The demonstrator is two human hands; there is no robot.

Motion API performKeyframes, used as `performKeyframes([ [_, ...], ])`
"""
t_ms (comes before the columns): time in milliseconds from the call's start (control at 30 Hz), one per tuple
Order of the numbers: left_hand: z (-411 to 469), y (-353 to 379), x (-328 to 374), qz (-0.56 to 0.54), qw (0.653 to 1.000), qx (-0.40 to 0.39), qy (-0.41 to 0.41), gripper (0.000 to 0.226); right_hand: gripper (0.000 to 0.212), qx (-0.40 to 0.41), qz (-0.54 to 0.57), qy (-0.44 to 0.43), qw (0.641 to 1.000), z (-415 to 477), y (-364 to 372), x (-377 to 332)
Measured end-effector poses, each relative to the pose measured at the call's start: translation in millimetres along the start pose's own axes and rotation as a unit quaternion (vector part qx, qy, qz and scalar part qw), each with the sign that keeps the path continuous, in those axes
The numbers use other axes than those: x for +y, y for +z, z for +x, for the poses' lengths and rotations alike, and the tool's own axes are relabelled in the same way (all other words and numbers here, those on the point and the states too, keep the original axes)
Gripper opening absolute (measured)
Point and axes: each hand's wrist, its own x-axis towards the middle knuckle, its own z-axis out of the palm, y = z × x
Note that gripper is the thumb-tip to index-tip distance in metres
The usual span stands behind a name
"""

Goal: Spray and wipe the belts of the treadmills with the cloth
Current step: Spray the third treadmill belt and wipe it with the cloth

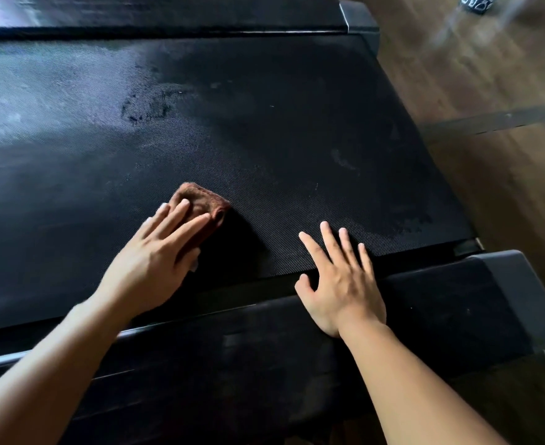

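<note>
Fingers [184, 224] of the left hand [150, 261] lie straight, pressing the brown cloth [205, 199] onto the belt [280, 123] at 7 o'clock, the right hand [341, 284] flat and empty at 5 o'clock; the cloth's small folded pad could skip the wet patch [145, 107] at 10 o'clock.

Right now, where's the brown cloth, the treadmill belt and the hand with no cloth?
cloth [204, 196], head view, uncovered folded corner.
belt [280, 123], head view, bare textured middle.
right hand [341, 285], head view, back of the hand.
</note>
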Motion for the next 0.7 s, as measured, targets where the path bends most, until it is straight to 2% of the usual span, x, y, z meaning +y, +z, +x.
performKeyframes([
  [167, 71, -7, -48, 0.019, 0.999, 0.008, -0.042, 0.066, 0.077, 0.012, 0.009, -0.003, 1.0, 0, 1, 0],
  [267, 126, -6, -39, 0.023, 0.998, 0.001, -0.051, 0.071, 0.076, 0.008, 0.006, -0.004, 1.0, 0, 2, 1],
  [400, 163, 4, 7, 0.003, 0.999, -0.02, 0.03, 0.069, 0.076, 0.0, 0.012, -0.003, 1.0, 0, 1, 2],
  [533, 130, 22, 53, -0.007, 0.992, -0.038, 0.118, 0.063, 0.077, -0.017, 0.003, -0.003, 1.0, 1, -1, 2],
  [700, 35, 23, 52, -0.002, 0.997, -0.043, 0.066, 0.059, 0.077, -0.005, 0.008, 0.001, 1.0, 0, -2, 0],
])
